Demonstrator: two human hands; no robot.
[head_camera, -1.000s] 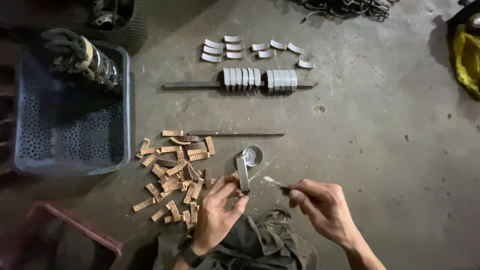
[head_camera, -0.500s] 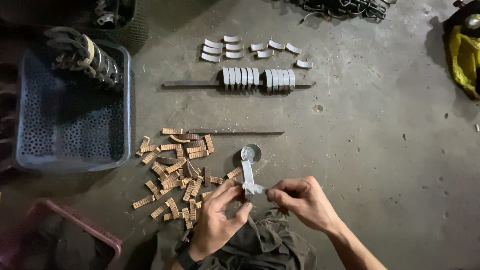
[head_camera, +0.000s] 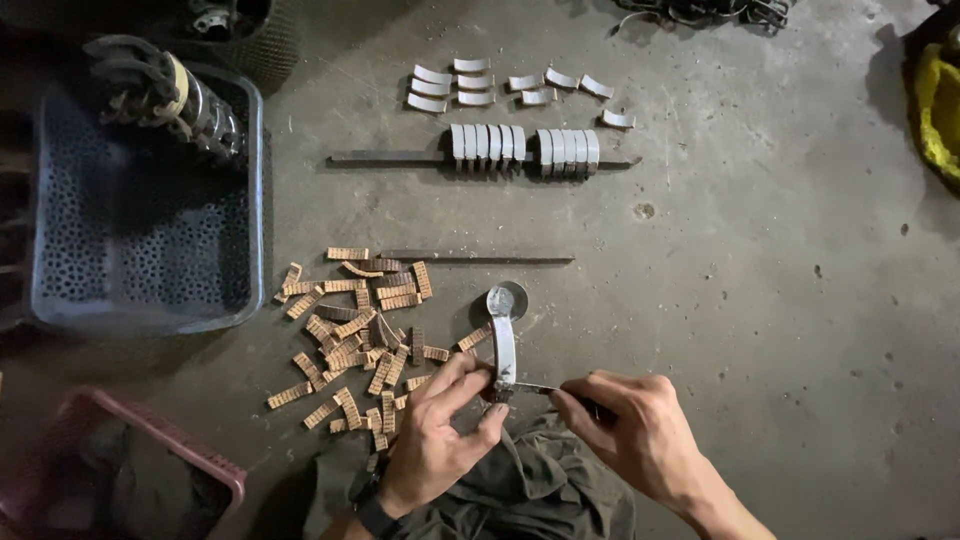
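One grey curved shoe (head_camera: 503, 345) stands near centre, its near end pinched by the left hand (head_camera: 440, 435). The right hand (head_camera: 630, 425) grips one thin tool (head_camera: 535, 388) whose tip touches the shoe. Left lies a pile of brown strips (head_camera: 355, 335), too many to count. Two bars (head_camera: 480, 258) lie farther off, and one blue basket (head_camera: 255, 200) at far left.
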